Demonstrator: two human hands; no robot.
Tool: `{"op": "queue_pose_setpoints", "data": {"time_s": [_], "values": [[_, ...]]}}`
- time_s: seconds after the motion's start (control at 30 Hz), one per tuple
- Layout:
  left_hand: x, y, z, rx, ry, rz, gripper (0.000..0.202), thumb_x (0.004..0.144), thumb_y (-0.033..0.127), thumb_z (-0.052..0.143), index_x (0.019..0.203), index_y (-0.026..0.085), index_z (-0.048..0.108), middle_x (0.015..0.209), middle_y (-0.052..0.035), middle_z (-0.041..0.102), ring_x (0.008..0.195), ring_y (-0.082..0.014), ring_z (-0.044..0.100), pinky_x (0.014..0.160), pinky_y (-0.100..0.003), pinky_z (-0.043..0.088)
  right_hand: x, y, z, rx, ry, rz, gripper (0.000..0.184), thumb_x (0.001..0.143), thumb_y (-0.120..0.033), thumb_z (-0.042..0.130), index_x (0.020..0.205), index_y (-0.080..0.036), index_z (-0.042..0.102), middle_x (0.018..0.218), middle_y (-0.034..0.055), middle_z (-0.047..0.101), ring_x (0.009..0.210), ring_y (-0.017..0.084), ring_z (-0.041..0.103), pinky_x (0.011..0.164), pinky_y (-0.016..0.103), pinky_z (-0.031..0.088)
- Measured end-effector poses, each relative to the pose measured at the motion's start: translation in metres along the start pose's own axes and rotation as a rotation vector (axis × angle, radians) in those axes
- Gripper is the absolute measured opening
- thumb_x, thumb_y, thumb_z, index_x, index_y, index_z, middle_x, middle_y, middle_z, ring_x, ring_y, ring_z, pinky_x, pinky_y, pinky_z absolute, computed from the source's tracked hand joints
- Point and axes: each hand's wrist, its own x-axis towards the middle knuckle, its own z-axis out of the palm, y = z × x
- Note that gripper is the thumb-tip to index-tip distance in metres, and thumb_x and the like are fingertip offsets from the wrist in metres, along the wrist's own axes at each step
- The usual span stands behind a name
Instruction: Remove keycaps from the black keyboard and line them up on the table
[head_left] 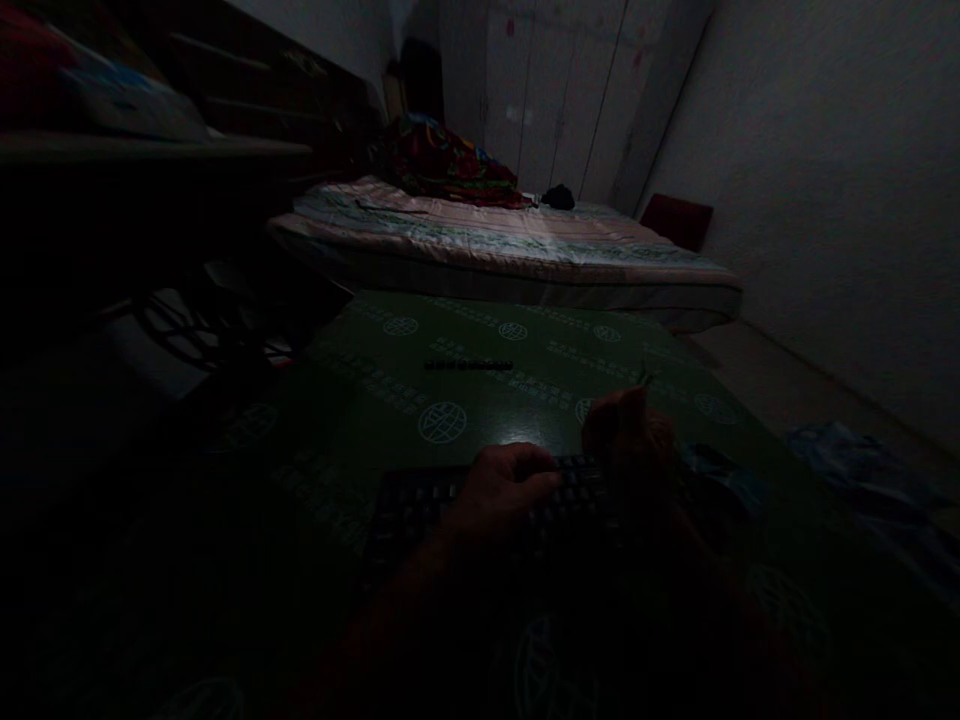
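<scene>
Dimly, the largest thing I could make out was the pale wall [825,180] on the right, running back to a set of tall closed doors [570,100] at the far end of the room. Below them lay a low mattress [510,250] under a striped sheet, with a bundle of red patterned cloth [450,165] heaped at its head and a small dark object [558,197] just beside that. A dark red block [676,220] leaned against the wall past the mattress corner.

Nearer to me spread a green mat [420,360] printed with white globe marks, and on it, well apart from my hands, sat a short dark strip [469,365]. To the left I saw dark ironwork [187,335] with curling scrolls, too shadowed to tell more. Crumpled blue cloth [862,460] lay on the floor at the right.

At the near end of the mat rested a black keyboard [420,505], lying flat and crosswise. My left hand [502,490] lay on top of its keys around the middle, fingers curled downward and touching them, not clasped round anything. My right hand [630,440] was raised just above the keyboard's right part, fingers bunched together, with something thin and greenish [645,378] poking up beyond it; I could not tell whether the hand gripped that sliver. The keyboard lay directly beneath both hands, its left end sticking out past my left hand.
</scene>
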Motion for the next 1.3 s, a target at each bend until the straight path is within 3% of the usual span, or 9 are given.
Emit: {"op": "queue_pose_setpoints", "data": {"time_s": [0.17,0.37,0.57,0.7,0.87,1.07,1.3], "values": [[-0.004,0.009,0.015,-0.011,-0.028,0.021,0.015,0.061,0.023,0.058,0.069,0.014,0.067,0.065,-0.0012,0.063,0.063,-0.0146,0.055,0.058,-0.022,0.041,-0.004,-0.002,-0.001,0.053,-0.017,-0.020,0.053,0.078,-0.062,0.036,0.055,-0.017,0.051,0.040,-0.0015,0.048,0.034,0.008,0.041,0.033,0.019,0.029],[0.015,0.021,0.019,0.008,-0.032,0.007,0.008,0.056,0.019,0.058,0.059,0.014,0.063,0.056,0.0018,0.058,0.055,-0.0113,0.050,0.052,-0.020,0.036,0.005,-0.002,-0.006,0.097,-0.002,-0.103,0.039,0.076,-0.051,0.049,0.057,-0.017,0.051,0.043,-0.0025,0.051,0.035,0.007,0.041,0.035,0.019,0.032],[0.022,0.021,0.022,-0.024,-0.070,-0.027,0.008,0.057,0.021,0.058,0.055,0.014,0.057,0.048,0.0052,0.047,0.046,-0.0069,0.040,0.045,-0.018,0.029,0.013,-0.002,-0.018,-0.160,-0.119,-0.208,0.032,0.071,-0.046,0.058,0.057,-0.017,0.054,0.046,-0.0031,0.051,0.044,0.008,0.046,0.044,0.019,0.037],[0.021,0.011,0.019,-0.031,-0.063,-0.021,0.011,0.058,0.024,0.060,0.056,0.014,0.058,0.050,0.0041,0.050,0.048,-0.0077,0.043,0.047,-0.018,0.032,0.017,-0.007,-0.025,-0.351,-0.318,-0.107,0.028,0.067,-0.042,0.061,0.059,-0.016,0.058,0.049,-0.0023,0.053,0.046,0.008,0.048,0.042,0.018,0.035],[0.018,-0.001,0.011,0.012,-0.018,0.062,0.011,0.061,0.022,0.060,0.067,0.015,0.065,0.063,0.0003,0.061,0.063,-0.0130,0.054,0.058,-0.021,0.040,0.016,-0.012,-0.026,-0.220,-0.497,0.088,0.022,0.066,-0.037,0.063,0.064,-0.015,0.059,0.051,-0.0024,0.057,0.044,0.008,0.052,0.041,0.017,0.039],[0.010,-0.010,0.002,0.019,0.017,0.024,0.012,0.062,0.022,0.060,0.070,0.016,0.066,0.069,-0.0005,0.065,0.067,-0.0146,0.058,0.060,-0.022,0.042,0.012,-0.016,-0.017,-0.118,-0.528,0.217,0.023,0.068,-0.036,0.062,0.066,-0.014,0.058,0.051,-0.0019,0.060,0.042,0.009,0.055,0.043,0.019,0.044],[0.009,-0.014,-0.005,-0.148,-0.013,-0.057,0.015,0.060,0.022,0.064,0.074,0.017,0.068,0.071,-0.0004,0.067,0.066,-0.0135,0.059,0.062,-0.023,0.043,0.013,-0.013,-0.016,-0.031,-0.493,0.257,0.027,0.065,-0.040,0.064,0.064,-0.013,0.057,0.050,-0.0005,0.061,0.041,0.011,0.058,0.042,0.020,0.045]]}}
